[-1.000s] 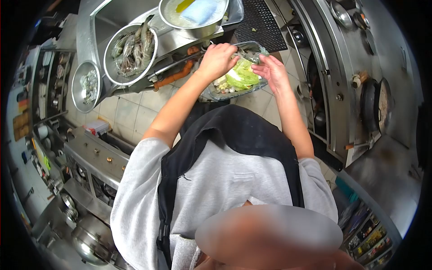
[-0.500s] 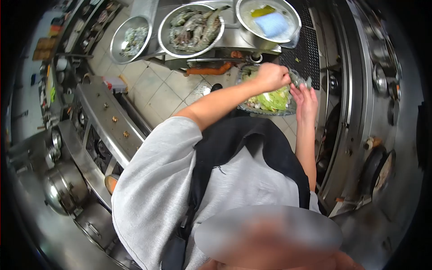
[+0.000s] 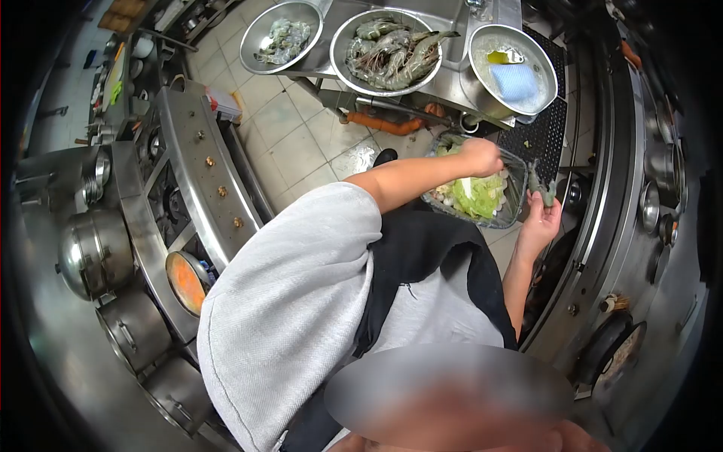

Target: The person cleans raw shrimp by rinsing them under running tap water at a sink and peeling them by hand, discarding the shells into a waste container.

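My right hand (image 3: 541,220) pinches a grey prawn (image 3: 544,190) that points upward, just right of a lined bin. Over that bin (image 3: 517,202) my left hand (image 3: 482,157) is closed in a fist; what it holds, if anything, is hidden. Green leaves (image 3: 476,197) and scraps lie inside the bin. Beyond, a metal bowl (image 3: 340,69) holds several whole, unpeeled prawns (image 3: 388,56). In a smaller bowl (image 3: 247,47) to its left are paler, peeled-looking prawns (image 3: 286,41).
At the right, a metal pot (image 3: 553,83) contains cloudy liquid, a blue cloth (image 3: 514,81) and a yellow-green item. An orange pipe (image 3: 384,123) runs beneath the counter. A stove (image 3: 207,181) stands left; a steel counter edge (image 3: 587,233) runs along the right.
The view has turned, so the bowls appear farther right. My hands have moved apart; the prawn now shows clearly in my right hand, while my left hand has closed into a fist.
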Demonstrator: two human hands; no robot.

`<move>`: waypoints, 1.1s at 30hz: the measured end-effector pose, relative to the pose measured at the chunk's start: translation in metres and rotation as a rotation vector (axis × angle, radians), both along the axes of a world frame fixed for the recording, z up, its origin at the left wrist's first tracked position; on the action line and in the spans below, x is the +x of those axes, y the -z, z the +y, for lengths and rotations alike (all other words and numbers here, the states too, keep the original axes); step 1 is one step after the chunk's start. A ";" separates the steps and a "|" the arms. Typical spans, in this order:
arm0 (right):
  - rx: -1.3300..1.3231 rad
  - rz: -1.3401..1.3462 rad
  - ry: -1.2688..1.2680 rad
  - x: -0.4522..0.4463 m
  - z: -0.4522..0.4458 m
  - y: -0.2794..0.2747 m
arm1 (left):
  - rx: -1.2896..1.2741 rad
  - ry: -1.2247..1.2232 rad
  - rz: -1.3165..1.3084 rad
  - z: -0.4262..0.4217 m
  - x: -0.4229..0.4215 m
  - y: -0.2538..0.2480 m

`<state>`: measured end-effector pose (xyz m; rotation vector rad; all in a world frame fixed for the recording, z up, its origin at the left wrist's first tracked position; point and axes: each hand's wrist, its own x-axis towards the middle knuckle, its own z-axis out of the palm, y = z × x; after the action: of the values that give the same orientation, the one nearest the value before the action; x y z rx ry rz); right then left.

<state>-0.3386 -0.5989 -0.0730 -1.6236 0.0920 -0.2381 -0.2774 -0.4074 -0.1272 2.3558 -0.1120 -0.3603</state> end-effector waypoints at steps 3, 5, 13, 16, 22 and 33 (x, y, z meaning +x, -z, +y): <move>0.175 0.143 0.032 0.008 -0.004 0.001 | -0.190 0.052 0.066 -0.002 -0.003 0.017; 0.240 0.183 0.027 0.008 -0.004 0.017 | -0.751 -0.023 0.265 -0.019 -0.017 0.005; 0.167 0.460 -0.040 0.001 0.008 0.038 | -0.681 0.070 -0.121 -0.006 -0.022 -0.008; 0.032 0.318 -0.123 0.006 0.013 0.042 | -0.263 0.264 -0.367 0.009 -0.019 -0.029; -0.020 0.280 -0.221 0.023 0.022 0.035 | -0.035 0.207 -0.390 0.005 -0.021 -0.039; -0.125 0.251 -0.353 0.041 0.032 0.036 | -0.146 0.030 -0.241 0.007 -0.026 -0.039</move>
<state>-0.2975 -0.5665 -0.1093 -1.7570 -0.0197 0.2362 -0.3036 -0.4001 -0.0879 2.2455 -0.2784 -0.0770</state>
